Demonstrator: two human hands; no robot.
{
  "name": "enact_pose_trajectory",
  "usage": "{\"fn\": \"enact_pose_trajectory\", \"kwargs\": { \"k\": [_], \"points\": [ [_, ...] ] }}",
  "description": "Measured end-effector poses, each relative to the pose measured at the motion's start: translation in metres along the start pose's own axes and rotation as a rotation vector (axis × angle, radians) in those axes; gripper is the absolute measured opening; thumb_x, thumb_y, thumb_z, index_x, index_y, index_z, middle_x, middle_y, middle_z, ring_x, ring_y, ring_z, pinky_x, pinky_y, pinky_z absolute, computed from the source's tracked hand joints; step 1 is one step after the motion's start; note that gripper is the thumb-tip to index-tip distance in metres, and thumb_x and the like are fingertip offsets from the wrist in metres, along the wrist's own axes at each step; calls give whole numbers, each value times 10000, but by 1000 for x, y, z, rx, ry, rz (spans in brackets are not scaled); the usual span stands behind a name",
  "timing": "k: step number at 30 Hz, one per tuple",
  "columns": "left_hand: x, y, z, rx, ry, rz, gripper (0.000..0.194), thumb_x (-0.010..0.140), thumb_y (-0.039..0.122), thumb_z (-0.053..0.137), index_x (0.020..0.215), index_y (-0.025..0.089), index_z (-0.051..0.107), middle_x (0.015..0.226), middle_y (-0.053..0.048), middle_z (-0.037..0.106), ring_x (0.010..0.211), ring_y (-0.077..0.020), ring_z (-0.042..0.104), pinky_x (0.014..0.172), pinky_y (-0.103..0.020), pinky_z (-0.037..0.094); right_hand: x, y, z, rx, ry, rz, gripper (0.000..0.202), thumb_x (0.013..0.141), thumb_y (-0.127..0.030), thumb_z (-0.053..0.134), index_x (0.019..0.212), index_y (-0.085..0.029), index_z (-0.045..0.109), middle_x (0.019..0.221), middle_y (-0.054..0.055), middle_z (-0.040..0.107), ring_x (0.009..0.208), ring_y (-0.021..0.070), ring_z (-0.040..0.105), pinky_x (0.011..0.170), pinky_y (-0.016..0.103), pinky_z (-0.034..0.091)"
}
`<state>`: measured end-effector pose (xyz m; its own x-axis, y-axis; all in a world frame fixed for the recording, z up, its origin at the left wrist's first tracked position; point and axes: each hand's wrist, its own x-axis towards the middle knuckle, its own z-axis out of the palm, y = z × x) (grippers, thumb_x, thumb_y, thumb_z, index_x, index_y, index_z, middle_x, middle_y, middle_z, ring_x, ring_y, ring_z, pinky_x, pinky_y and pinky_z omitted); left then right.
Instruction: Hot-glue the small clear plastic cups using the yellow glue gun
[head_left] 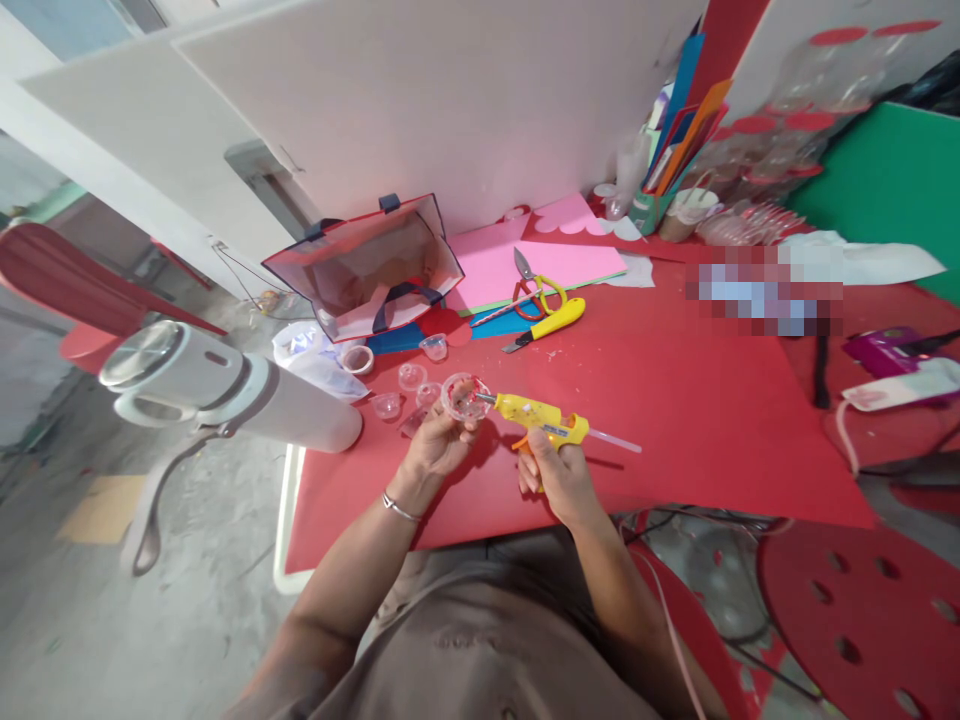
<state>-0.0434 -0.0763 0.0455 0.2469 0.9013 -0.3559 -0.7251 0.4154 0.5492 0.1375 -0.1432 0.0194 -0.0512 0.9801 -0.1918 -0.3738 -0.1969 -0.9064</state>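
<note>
A small clear plastic cup [459, 397] with red bits inside is held in my left hand [441, 440], its open side facing up. My right hand [553, 474] is wrapped round the handle of a yellow glue gun [536, 413], a clear glue stick jutting from its back end. The metal nozzle points left and meets the cup's right rim; whether it touches the inside cannot be made out. Beside my left hand lie several more clear cups [387, 405]. Yellow-handled scissors [551, 290] and a yellow cutter knife [559, 320] rest beyond the glue gun.
On the red table [675, 400] are a white tumbler [300, 405] at the left, an open bag [367, 270], pink paper [570, 262] and a pen holder [646, 212]. Lidded jars [765, 150] stand at the back right. A red stool [862, 610] is at the lower right.
</note>
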Motion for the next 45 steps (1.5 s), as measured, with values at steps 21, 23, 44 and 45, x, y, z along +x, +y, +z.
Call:
{"fn": "enact_pose_trajectory", "kwargs": {
  "k": [21, 23, 44, 45],
  "points": [
    [-4, 4, 7, -5, 30, 17, 353, 730, 111, 843, 1072, 156, 763, 586, 22, 524, 489, -87, 459, 429, -174, 307, -9, 1, 14, 4, -44, -4, 700, 872, -790, 678, 510, -224, 483, 396, -42, 442, 360, 94, 462, 422, 246, 441],
    [-4, 4, 6, 7, 16, 2, 339, 738, 143, 858, 1062, 174, 766, 589, 30, 506, 482, -82, 436, 415, -172, 281, -8, 0, 15, 4, -23, -10, 707, 860, -798, 685, 503, -223, 483, 391, -42, 438, 348, 90, 444, 410, 245, 430],
    [-7, 2, 8, 32, 0, -15, 286, 745, 180, 873, 1000, 148, 747, 590, 38, 443, 518, -92, 447, 424, -183, 269, -6, -4, 5, -83, 0, -41, 693, 894, -775, 665, 514, -221, 499, 397, -34, 460, 357, 93, 459, 424, 249, 443],
    [-7, 2, 8, 34, -2, -16, 297, 737, 174, 874, 1005, 146, 748, 589, 38, 439, 520, -95, 444, 425, -185, 269, -6, -4, 5, -84, 2, -41, 692, 894, -776, 664, 514, -222, 498, 397, -33, 460, 358, 94, 460, 424, 250, 445]
  ]
}}
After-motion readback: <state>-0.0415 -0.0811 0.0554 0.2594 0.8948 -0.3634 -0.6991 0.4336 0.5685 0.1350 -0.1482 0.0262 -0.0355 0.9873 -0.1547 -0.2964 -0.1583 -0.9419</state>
